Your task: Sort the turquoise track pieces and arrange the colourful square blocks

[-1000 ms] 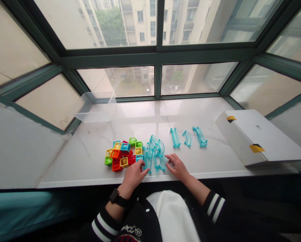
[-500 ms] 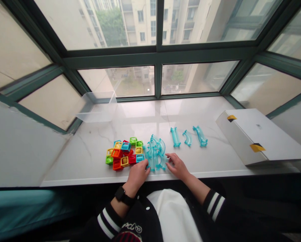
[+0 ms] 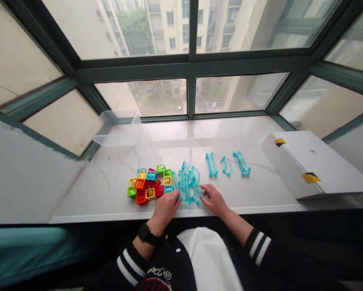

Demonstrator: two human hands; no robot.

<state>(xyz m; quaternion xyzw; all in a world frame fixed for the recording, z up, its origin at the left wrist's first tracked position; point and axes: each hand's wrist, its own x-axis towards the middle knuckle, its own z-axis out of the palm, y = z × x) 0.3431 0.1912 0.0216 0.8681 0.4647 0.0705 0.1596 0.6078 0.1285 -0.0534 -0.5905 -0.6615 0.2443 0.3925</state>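
A cluster of translucent blue marble-run track pieces (image 3: pixel 187 182), some straight and some curved, lies between my two hands. My left hand (image 3: pixel 166 205) is at its lower left, thumb and fingers closed on the near end of a straight track piece (image 3: pixel 175 180); the fingertips are partly hidden. My right hand (image 3: pixel 214 201) rests at the right side of the cluster, fingers bent but apart, with the fingertips close to a curved piece. Left of the cluster is a heap of coloured plastic blocks (image 3: pixel 141 184) in red, orange, yellow, green and blue.
Three separate blue track pieces (image 3: pixel 226 165) lie farther back to the right. A clear plastic bin (image 3: pixel 117 135) stands at the back left. A white box (image 3: pixel 317 165) with black-and-yellow tape is at the right. The white sill (image 3: pixel 108 210) ends just before my body, with windows behind.
The straight track piece by my left hand has shifted slightly, standing a little apart from the cluster. My right hand has hardly moved.
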